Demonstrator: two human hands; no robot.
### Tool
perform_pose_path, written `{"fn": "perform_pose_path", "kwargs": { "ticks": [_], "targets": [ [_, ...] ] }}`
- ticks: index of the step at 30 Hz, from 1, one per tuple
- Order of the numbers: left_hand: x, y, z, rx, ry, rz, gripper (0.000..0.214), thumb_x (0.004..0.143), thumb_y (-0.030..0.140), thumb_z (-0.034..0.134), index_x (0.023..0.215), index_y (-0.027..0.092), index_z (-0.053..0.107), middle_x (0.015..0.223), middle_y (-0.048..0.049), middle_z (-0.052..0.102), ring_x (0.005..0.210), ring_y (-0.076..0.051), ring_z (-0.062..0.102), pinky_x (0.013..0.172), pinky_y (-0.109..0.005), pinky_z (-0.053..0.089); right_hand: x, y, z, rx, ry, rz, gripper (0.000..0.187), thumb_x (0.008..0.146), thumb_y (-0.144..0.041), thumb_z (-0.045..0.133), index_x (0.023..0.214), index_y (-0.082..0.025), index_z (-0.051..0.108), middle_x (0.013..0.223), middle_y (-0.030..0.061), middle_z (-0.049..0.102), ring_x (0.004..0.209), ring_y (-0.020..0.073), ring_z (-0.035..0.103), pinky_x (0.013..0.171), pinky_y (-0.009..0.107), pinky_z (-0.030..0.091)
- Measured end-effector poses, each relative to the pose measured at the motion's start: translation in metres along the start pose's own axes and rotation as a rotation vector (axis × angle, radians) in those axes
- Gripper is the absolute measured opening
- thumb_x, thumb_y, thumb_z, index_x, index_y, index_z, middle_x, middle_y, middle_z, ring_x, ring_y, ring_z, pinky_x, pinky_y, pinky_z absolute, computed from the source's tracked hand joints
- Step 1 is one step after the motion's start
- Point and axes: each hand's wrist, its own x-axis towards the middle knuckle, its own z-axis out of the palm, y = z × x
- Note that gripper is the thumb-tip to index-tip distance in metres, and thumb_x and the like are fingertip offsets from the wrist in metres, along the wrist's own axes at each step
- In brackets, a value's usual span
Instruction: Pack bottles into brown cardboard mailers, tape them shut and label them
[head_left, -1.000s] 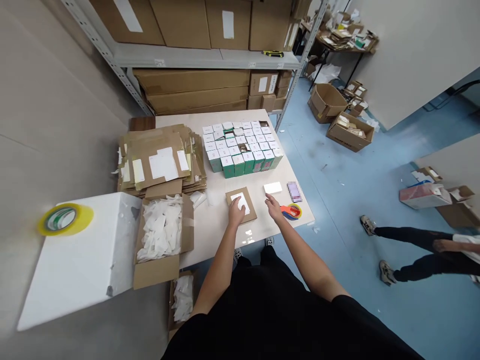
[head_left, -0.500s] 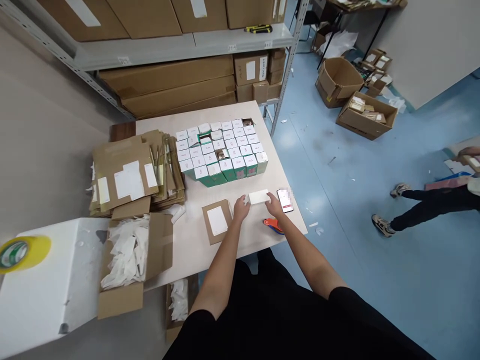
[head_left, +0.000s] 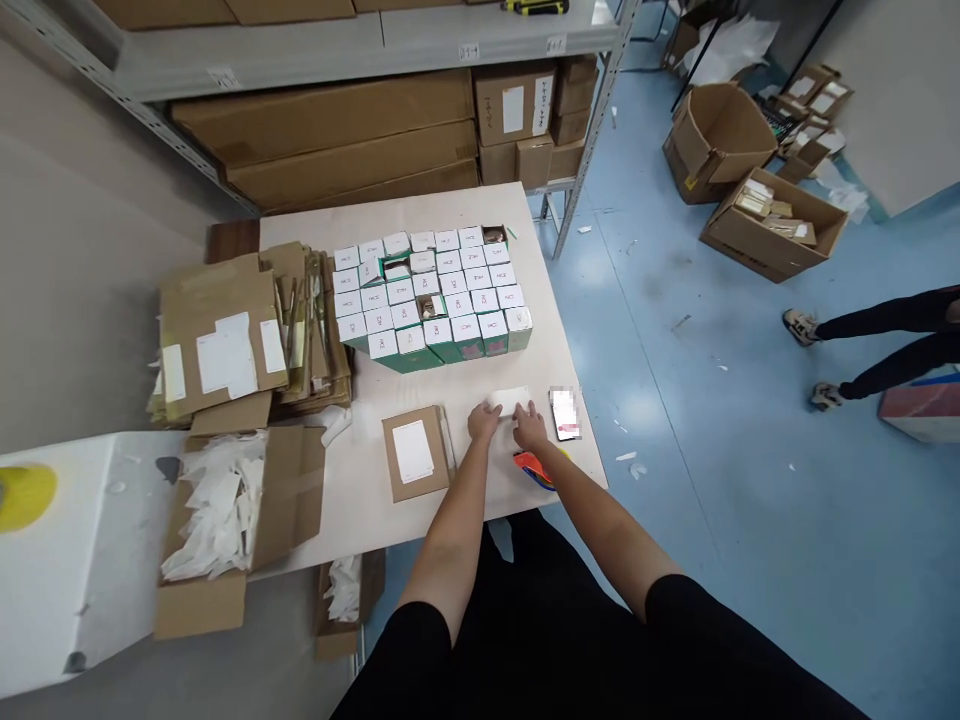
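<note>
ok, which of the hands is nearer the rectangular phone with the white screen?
Right. The right hand is just left of the phone, near the right end of the white rectangular box; the left hand is farther left, at the box's left end.

On the table (head_left: 352, 500), the box (head_left: 510, 398) lies between parcel (head_left: 415, 455) and phone (head_left: 564, 414), with cartons (head_left: 453, 282) behind it.

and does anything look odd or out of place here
Yes: white scraps lie on the floor beside the table, looking like dropped litter. Among the boxes, a few dark openings interrupt the rows, where most look closed.
</note>
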Motion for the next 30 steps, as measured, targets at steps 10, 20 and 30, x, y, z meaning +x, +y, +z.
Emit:
{"fn": "perform_pose_path", "kwargs": {
  "ticks": [10, 20, 30],
  "targets": [
    [-0.011, 0.009, -0.012, -0.012, 0.104, 0.099, 0.025, 0.084, 0.027, 0.070, 0.107, 0.021, 0.077, 0.109, -0.0101, 0.080, 0.099, -0.025, 0.073, 0.084, -0.031, 0.051, 0.003, 0.006, -0.017, 0.386, 0.179, 0.036, 0.050, 0.092, -0.024, 0.053, 0.142, -0.023, 0.055, 0.152, 0.0117, 0.056, 0.146, 0.0280, 0.047, 0.114, 0.040, 0.042],
    [-0.041, -0.002, -0.052, -0.306, -0.038, 0.366, 0.052, 0.078, 0.028, 0.077, 0.128, 0.018, 0.071, 0.098, -0.0058, 0.076, 0.088, -0.019, 0.072, 0.089, -0.032, 0.057, -0.016, -0.008, -0.071, 0.837, 0.254, -0.059, 0.038, 0.076, -0.058, 0.068, 0.088, -0.023, 0.064, 0.079, 0.0019, 0.066, 0.074, 0.0200, 0.059, 0.066, 0.029, 0.047],
    [-0.066, 0.070, -0.106, 0.060, -0.233, 0.740, 0.066, 0.071, 0.015, 0.066, 0.136, 0.024, 0.071, 0.130, -0.0072, 0.073, 0.075, -0.016, 0.064, 0.082, -0.031, 0.056, -0.073, -0.015, -0.137, 0.670, 0.369, -0.279, 0.036, 0.076, -0.058, 0.066, 0.072, -0.024, 0.058, 0.067, -0.0030, 0.050, 0.066, 0.0158, 0.044, 0.062, 0.028, 0.036]
  ]
}}
